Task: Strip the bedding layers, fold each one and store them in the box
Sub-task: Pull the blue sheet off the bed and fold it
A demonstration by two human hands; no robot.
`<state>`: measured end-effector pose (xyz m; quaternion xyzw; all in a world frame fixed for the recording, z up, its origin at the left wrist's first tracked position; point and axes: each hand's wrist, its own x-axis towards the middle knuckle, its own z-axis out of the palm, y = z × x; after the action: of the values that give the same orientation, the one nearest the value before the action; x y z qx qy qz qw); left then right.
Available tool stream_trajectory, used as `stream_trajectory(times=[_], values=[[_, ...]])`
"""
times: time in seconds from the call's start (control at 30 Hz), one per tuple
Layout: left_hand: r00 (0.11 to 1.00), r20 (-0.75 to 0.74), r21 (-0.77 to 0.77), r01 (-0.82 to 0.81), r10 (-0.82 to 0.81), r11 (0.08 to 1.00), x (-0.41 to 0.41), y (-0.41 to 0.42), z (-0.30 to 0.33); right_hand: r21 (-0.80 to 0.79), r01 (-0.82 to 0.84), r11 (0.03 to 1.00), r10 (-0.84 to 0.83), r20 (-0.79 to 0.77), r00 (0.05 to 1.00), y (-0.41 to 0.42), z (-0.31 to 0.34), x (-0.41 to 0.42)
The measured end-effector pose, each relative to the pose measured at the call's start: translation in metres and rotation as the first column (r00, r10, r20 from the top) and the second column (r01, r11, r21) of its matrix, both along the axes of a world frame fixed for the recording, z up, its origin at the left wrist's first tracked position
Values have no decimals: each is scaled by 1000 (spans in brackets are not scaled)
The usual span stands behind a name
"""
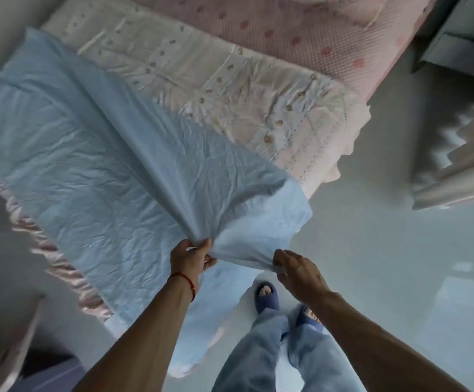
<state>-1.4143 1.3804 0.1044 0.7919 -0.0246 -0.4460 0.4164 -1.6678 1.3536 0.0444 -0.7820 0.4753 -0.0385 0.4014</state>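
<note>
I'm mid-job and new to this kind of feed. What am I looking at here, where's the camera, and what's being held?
There is no machine: a person works with bare hands. The single picture comes from a wide-angle camera worn on the head, looking down past the arms to the feet in slippers on the floor. Ahead is a bed with a pink dotted cover. Over it lies a cream patterned layer, and on top of that a light blue sheet. The left hand and the right hand each pinch the near edge of the blue sheet and lift it off the bed. No storage box is clearly visible.
</note>
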Motion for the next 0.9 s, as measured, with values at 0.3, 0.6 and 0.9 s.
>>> stream_trajectory(times=[0.3, 0.6, 0.9], values=[[964, 72, 161, 241, -255, 957, 27, 85, -8, 229, 350, 908, -349, -47, 936, 116, -33, 27], [864, -110, 156, 504, -492, 850, 113, 165, -69, 166, 642, 748, -554, -375, 743, 232, -67, 126], [827, -204, 180, 557, -524, 810, 179, 206, -115, 587, 792, 166, -881, -273, 386, 332, -76, 241]])
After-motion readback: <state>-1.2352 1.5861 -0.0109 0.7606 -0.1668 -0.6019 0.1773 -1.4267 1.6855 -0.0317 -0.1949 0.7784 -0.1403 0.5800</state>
